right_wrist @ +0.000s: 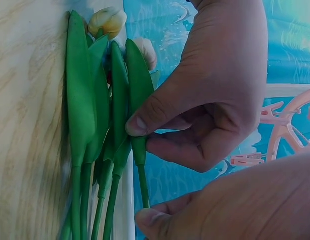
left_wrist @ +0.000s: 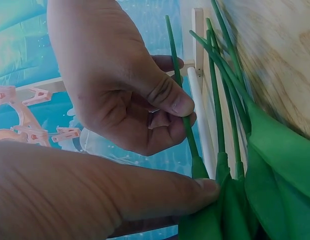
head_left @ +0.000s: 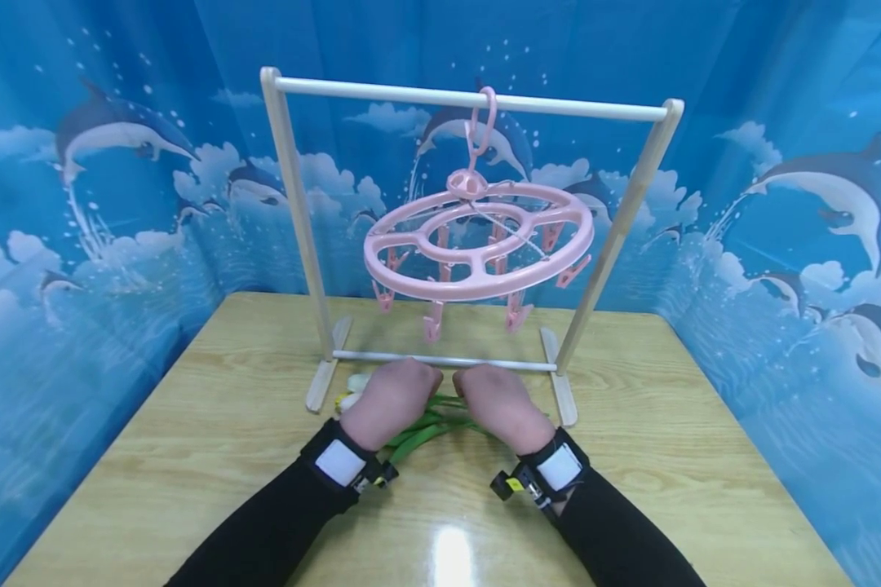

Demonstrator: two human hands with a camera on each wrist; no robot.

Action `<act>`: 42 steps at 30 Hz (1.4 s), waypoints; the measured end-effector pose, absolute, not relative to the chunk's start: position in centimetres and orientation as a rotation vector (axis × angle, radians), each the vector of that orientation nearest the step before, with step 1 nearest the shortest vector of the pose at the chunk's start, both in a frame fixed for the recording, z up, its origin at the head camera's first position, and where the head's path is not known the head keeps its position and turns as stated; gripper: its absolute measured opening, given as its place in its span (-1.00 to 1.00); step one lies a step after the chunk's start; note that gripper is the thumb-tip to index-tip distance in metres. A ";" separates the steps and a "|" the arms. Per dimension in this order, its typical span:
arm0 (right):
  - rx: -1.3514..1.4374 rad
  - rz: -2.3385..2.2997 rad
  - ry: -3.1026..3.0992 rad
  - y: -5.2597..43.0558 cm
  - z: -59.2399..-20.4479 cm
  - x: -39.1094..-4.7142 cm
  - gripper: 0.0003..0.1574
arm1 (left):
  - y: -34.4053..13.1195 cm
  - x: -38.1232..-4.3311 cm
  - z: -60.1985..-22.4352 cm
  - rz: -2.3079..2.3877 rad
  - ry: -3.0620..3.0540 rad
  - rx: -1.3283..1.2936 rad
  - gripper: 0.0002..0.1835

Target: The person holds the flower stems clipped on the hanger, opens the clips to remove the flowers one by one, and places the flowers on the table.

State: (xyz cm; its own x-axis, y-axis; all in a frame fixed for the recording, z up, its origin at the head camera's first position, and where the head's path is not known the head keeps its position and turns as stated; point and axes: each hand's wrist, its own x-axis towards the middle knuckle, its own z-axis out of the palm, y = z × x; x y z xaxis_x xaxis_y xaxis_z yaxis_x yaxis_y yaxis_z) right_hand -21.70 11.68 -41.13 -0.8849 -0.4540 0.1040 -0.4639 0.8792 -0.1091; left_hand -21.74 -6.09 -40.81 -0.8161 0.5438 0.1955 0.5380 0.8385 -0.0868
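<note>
Several artificial tulips (head_left: pixel 418 440) lie on the table with their heads to the left, stems to the right. One is a yellowish tulip head (right_wrist: pixel 107 23); a white tulip head (right_wrist: pixel 146 53) shows beside it. My left hand (head_left: pixel 400 395) pinches one tulip at the green leaf (right_wrist: pixel 140 72) near the top of its stem. Farther down that same tulip, my right hand (head_left: pixel 498 399) pinches the thin stem (left_wrist: pixel 172 42) between thumb and fingers. The other stems (left_wrist: pixel 217 100) lie beside it. In the head view both hands hide much of the bunch.
Behind the hands stands a white rack (head_left: pixel 440 91) with a low crossbar (head_left: pixel 448 360). A round pink clip hanger (head_left: pixel 477 281) hangs from its top bar, clips dangling. Dolphin-printed blue curtains (head_left: pixel 117 244) enclose the wooden table (head_left: pixel 250 440) at the back and sides.
</note>
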 end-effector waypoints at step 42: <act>0.718 0.190 -3.022 11.6 -42.7 -22.3 -0.75 | -6.0 -21.7 -42.2 -0.178 -2.718 -0.856 -0.74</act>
